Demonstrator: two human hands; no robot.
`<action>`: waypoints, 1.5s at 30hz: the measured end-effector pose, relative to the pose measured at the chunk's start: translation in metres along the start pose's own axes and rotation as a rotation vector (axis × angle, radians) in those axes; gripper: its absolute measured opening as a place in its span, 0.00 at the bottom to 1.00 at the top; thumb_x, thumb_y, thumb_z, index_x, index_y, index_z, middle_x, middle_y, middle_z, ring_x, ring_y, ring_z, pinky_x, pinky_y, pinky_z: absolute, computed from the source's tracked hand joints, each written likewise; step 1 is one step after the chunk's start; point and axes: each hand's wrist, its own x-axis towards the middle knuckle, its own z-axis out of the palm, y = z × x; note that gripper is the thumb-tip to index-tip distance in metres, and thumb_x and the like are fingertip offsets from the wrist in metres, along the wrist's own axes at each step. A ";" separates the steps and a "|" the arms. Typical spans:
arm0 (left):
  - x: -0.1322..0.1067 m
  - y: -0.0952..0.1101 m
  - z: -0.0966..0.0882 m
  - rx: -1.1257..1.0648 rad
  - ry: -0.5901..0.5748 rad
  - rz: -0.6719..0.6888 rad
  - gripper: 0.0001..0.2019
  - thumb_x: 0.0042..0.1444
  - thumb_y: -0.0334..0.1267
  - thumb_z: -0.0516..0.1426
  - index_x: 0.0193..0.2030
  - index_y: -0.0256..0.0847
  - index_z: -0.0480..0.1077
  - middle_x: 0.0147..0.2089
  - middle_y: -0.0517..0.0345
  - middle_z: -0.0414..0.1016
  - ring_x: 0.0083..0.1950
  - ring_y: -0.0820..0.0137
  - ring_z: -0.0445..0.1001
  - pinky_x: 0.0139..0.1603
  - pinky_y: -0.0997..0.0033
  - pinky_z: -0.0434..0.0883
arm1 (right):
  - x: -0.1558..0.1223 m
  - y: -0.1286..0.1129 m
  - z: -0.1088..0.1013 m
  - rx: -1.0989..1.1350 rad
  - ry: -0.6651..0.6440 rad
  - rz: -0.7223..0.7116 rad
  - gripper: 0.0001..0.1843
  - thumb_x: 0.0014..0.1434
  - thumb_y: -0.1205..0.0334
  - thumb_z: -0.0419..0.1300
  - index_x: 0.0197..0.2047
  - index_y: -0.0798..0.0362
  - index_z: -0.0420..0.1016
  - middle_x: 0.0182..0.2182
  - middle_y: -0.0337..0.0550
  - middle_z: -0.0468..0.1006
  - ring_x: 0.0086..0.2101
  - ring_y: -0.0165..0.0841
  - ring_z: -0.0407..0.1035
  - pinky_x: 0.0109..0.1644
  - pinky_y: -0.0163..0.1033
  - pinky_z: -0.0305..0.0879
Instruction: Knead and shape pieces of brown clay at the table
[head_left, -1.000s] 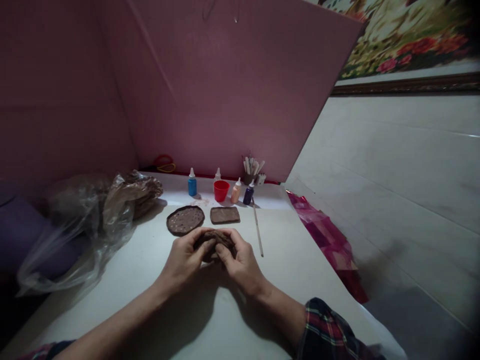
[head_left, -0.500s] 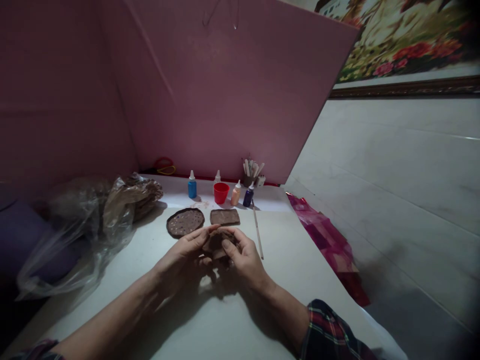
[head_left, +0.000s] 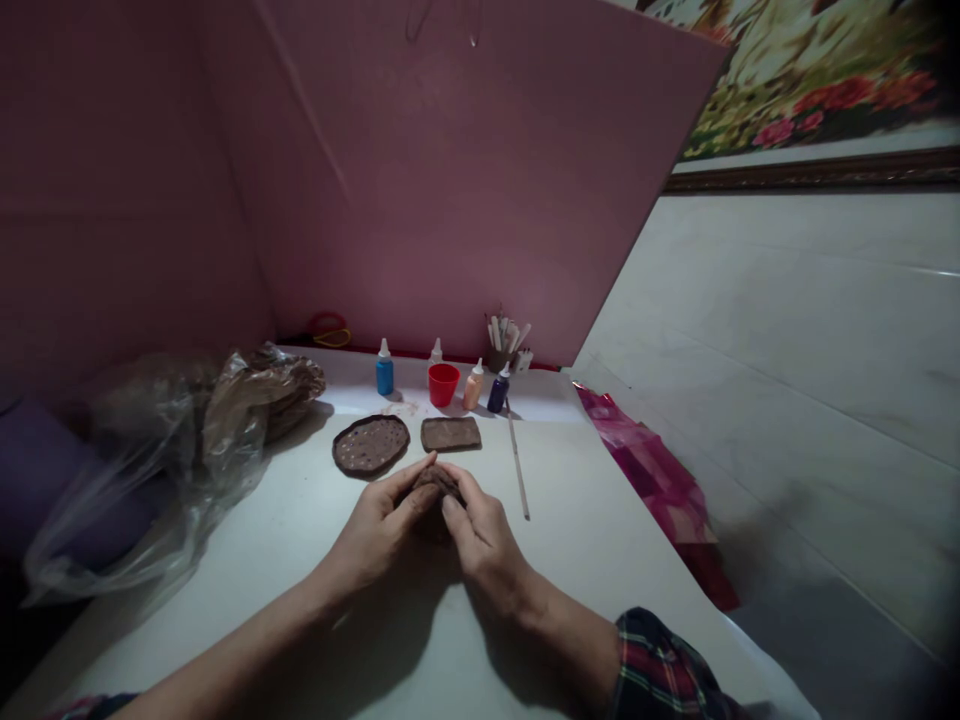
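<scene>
Between my two hands is a lump of brown clay [head_left: 435, 482], mostly covered by my fingers. My left hand [head_left: 386, 515] grips it from the left with the thumb pressed along its top. My right hand [head_left: 484, 530] closes round its other side, thumb on the near face. Just beyond lie a flat brown clay oval [head_left: 371, 446] with a raised rim and small specks, and a flat brown clay rectangle [head_left: 450, 434]. A thin stick-like tool [head_left: 519, 465] rests on the white table to the right of my hands.
Along the back stand a blue bottle [head_left: 385, 372], a red cup [head_left: 443, 385], a peach bottle [head_left: 473, 386], a dark blue bottle [head_left: 499, 390] and a holder with brushes [head_left: 504, 350]. Clear plastic bag [head_left: 247, 410] sits left, magenta sheet [head_left: 645, 450] right.
The clay has turned in my hands and more of it is covered. My left hand has drawn in round it, with its thumb now over the top.
</scene>
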 end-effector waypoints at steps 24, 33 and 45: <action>-0.002 0.004 -0.002 0.068 -0.080 0.090 0.19 0.54 0.40 0.59 0.53 0.38 0.71 0.49 0.50 0.77 0.47 0.61 0.76 0.45 0.64 0.73 | 0.007 0.001 -0.005 0.237 0.112 0.109 0.18 0.60 0.50 0.58 0.48 0.52 0.65 0.39 0.45 0.76 0.40 0.34 0.72 0.43 0.37 0.69; -0.003 -0.002 -0.001 0.420 -0.020 0.287 0.17 0.55 0.41 0.58 0.50 0.38 0.72 0.44 0.53 0.80 0.43 0.65 0.78 0.45 0.69 0.72 | 0.009 0.003 -0.002 0.335 0.200 0.202 0.16 0.54 0.52 0.64 0.40 0.54 0.68 0.32 0.41 0.76 0.32 0.30 0.73 0.35 0.34 0.70; -0.006 0.004 0.004 0.068 -0.046 0.129 0.15 0.50 0.40 0.62 0.45 0.39 0.75 0.42 0.55 0.80 0.42 0.65 0.77 0.44 0.68 0.74 | 0.011 0.007 -0.005 0.314 0.235 0.104 0.16 0.59 0.50 0.58 0.43 0.54 0.70 0.37 0.43 0.77 0.40 0.32 0.72 0.45 0.36 0.69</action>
